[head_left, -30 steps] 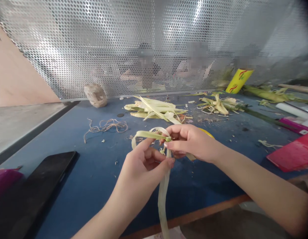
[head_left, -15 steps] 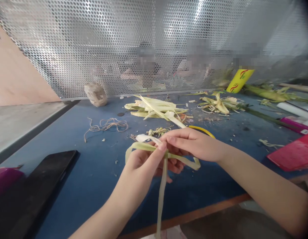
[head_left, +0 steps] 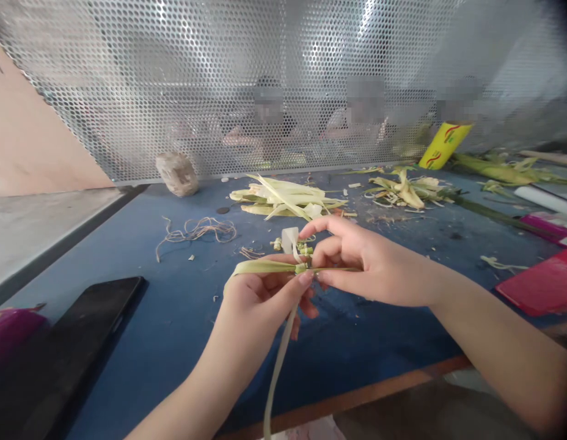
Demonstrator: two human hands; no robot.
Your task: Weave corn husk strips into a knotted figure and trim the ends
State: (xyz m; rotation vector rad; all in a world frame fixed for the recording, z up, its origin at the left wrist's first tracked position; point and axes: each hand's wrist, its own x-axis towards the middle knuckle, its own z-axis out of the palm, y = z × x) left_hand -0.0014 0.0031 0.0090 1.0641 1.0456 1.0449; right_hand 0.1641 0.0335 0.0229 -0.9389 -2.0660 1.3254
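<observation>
Between my hands is a small knot of pale green leaf strips (head_left: 300, 268), with one strip leading left, one right, a whitish end standing up and a long tail hanging past the table edge. My left hand (head_left: 265, 296) is closed on the knot, its thumb pressing from the near side. My right hand (head_left: 357, 256) pinches the strip on the right between thumb and fingers, its forefinger stretched over the top. Just behind the fingers, a short knotted green braid (head_left: 306, 249) lies partly hidden on the blue table (head_left: 182, 330).
Pale husk-like leaves (head_left: 283, 198) are heaped ahead, with scraps (head_left: 407, 189) to their right. Loose twine (head_left: 196, 231) and a wrapped bundle (head_left: 177, 174) lie left. A black phone (head_left: 100, 324) is near left; a red packet (head_left: 540, 281) lies right. Perforated metal (head_left: 196, 73) stands behind.
My right hand has shifted slightly right and now pinches the right strip, whose loop is pulled straighter. The whitish end now points up, and the hanging tail has swung left.
</observation>
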